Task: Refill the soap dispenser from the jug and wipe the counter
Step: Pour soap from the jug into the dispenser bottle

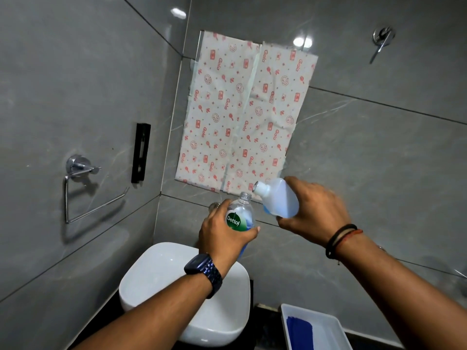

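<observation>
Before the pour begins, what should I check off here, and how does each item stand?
1. Dispenser neck uncapped: ok.
2. Left hand grips the dispenser firmly: ok.
3. Right hand holds the jug tilted with its spout open: ok.
4. Spout directly over the dispenser neck: cannot tell; it looks close, slightly to the right.
5. Soap left in the jug: ok, blue liquid shows.
6. Blue cloth ready in the tray for wiping: ok.
</observation>
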